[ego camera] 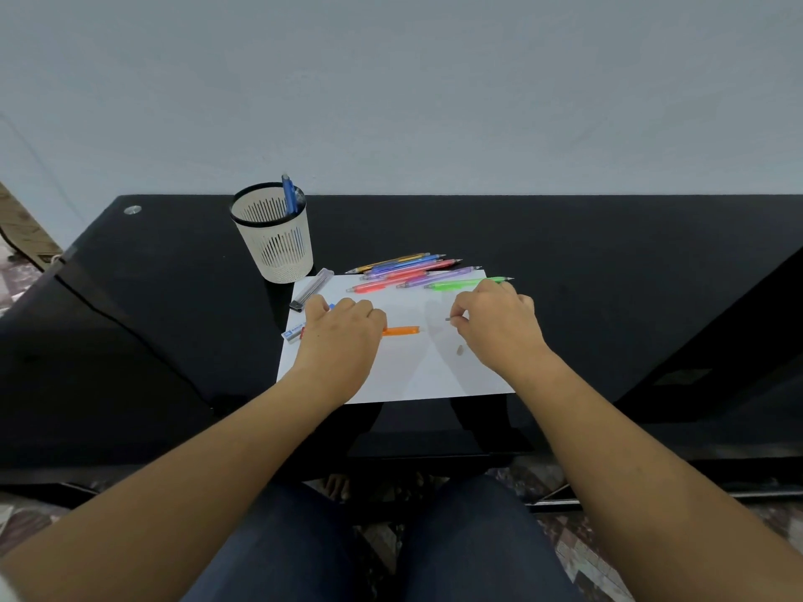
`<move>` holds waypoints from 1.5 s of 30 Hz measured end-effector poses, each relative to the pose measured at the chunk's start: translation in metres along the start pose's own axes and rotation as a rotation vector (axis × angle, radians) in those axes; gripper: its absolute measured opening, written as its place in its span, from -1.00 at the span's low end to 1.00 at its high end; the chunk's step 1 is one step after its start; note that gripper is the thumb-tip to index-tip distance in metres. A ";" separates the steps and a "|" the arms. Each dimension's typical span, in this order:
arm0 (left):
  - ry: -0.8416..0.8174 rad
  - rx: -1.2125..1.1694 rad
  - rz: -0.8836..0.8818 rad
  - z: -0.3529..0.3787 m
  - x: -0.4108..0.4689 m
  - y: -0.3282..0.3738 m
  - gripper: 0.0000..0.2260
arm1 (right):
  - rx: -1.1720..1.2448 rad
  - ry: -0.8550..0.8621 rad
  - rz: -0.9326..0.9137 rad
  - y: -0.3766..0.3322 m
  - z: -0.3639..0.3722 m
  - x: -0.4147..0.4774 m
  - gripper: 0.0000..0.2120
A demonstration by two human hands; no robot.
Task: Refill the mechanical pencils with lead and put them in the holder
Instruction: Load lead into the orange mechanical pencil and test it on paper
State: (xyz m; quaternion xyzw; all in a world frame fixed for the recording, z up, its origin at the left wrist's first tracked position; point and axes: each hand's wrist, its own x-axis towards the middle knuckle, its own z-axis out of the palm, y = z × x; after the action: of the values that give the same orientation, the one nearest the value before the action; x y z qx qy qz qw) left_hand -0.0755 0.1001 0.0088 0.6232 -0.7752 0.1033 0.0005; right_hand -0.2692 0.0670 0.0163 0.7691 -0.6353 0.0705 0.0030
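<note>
My left hand (343,330) grips an orange mechanical pencil (402,331) that lies sideways over a white sheet of paper (404,375), its open end pointing right. My right hand (495,317) pinches a thin grey lead (448,318) between thumb and fingertips, a short gap to the right of the pencil. Several coloured mechanical pencils (417,271) lie in a row at the paper's far edge. A white slotted holder (273,236) stands at the back left with a blue pencil (289,197) upright in it.
A grey lead case (310,289) lies at the paper's far left corner, and a small white-and-blue box (292,334) sits by my left hand. A small grey piece (459,350) rests on the paper. Everything stands on a black glass desk (608,262) against a pale wall.
</note>
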 end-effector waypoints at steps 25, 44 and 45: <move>-0.032 -0.021 0.110 0.000 0.001 0.013 -0.79 | -0.048 -0.169 -0.246 -0.015 -0.005 -0.013 -0.65; -0.049 -0.181 0.080 0.013 -0.013 0.013 -0.77 | -0.062 -0.249 -0.259 -0.020 0.003 -0.027 -0.68; -0.053 -0.197 0.072 0.013 -0.013 0.013 -0.78 | -0.060 -0.244 -0.259 -0.020 0.004 -0.028 -0.69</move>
State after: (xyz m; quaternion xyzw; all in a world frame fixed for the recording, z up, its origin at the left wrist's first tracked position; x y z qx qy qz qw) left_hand -0.0834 0.1133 -0.0074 0.5942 -0.8034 0.0097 0.0375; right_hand -0.2547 0.0979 0.0112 0.8470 -0.5282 -0.0431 -0.0421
